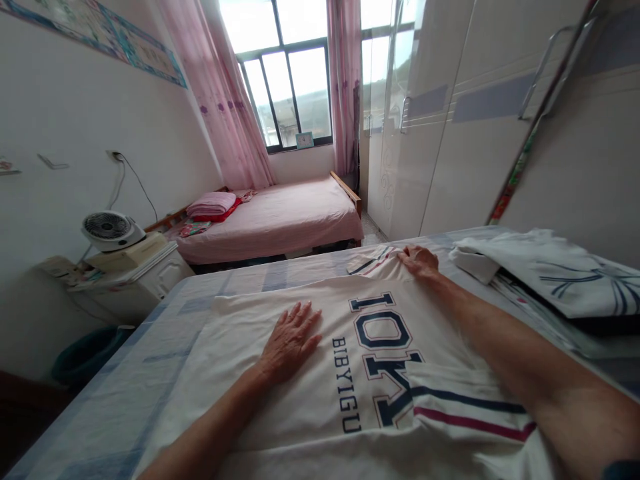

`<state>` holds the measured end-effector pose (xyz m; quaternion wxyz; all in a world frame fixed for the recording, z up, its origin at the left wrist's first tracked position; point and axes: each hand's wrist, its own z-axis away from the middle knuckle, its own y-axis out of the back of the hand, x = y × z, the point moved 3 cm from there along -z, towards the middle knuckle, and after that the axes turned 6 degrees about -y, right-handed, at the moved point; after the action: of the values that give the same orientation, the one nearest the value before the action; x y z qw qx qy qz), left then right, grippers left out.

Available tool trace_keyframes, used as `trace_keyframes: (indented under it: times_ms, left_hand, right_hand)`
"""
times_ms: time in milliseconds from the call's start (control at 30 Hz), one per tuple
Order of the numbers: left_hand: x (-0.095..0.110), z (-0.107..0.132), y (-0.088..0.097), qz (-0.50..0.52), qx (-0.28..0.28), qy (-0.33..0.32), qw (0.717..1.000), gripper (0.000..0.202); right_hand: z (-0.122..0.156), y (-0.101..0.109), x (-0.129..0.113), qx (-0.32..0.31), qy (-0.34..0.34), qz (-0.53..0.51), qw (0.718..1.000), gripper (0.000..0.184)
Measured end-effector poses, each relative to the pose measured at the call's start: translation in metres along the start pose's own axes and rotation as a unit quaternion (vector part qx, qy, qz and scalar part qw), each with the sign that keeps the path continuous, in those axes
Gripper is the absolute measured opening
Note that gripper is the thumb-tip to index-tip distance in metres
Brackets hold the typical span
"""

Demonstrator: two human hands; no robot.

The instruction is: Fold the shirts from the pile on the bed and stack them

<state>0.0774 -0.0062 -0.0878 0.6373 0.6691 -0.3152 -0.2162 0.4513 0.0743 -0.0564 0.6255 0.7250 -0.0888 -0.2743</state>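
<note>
A white T-shirt (pixel 280 407) with dark letters lies spread sideways on the bed, its near sleeve with navy and red stripes folded over the print. My left hand (pixel 294 339) rests flat on the shirt body beside the lettering, fingers outstretched. At the far shoulder, next to the striped far sleeve (pixel 373 260), my right hand (pixel 420 260) has its fingers curled onto the fabric, and its fingertips are partly hidden. The right forearm passes over the collar side of the shirt.
The shirt lies on a blue-and-white bedsheet (pixel 185 333). At the right is a pile of folded white clothes (pixel 560 267). A fan (pixel 113 229) stands on a cabinet at the left, above a dark bin (pixel 90 353). Beyond are a pink bed (pixel 300 213) and white wardrobes (pixel 430 153).
</note>
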Motion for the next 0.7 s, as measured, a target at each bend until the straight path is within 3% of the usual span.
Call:
trace_keyframes:
  times_ms: [167,267,333,400,467,533,700]
  left_hand:
    - [-0.002,0.002,-0.003,0.005,-0.019,0.013,1.000,0.058]
    - [-0.002,0.001,-0.002,0.006,-0.020,0.017,1.000,0.059]
    - [-0.002,0.001,-0.003,0.008,-0.015,0.017,1.000,0.059]
    - [-0.001,0.001,-0.004,0.010,-0.009,0.015,1.000,0.058]
    - [-0.002,0.000,-0.004,0.013,-0.009,0.014,1.000,0.058]
    - [-0.004,0.001,-0.002,0.014,-0.013,0.017,1.000,0.057]
    - [-0.033,0.022,0.004,-0.017,-0.003,0.089,0.996,0.057]
  right_hand:
    - [0.012,0.003,-0.005,0.034,0.008,-0.017,0.999,0.038]
    - [0.052,0.009,-0.020,0.061,0.154,-0.040,0.985,0.049]
    - [0.090,0.006,-0.026,0.041,0.283,-0.037,0.958,0.053]
    - [0.128,-0.001,-0.022,0.003,0.355,-0.016,0.935,0.057]
    - [0.153,-0.011,-0.010,-0.036,0.365,0.014,0.930,0.059]
    - [0.164,-0.019,0.008,-0.058,0.329,0.044,0.941,0.061]
    - [0.155,-0.019,0.064,-0.042,0.248,0.084,0.964,0.063]
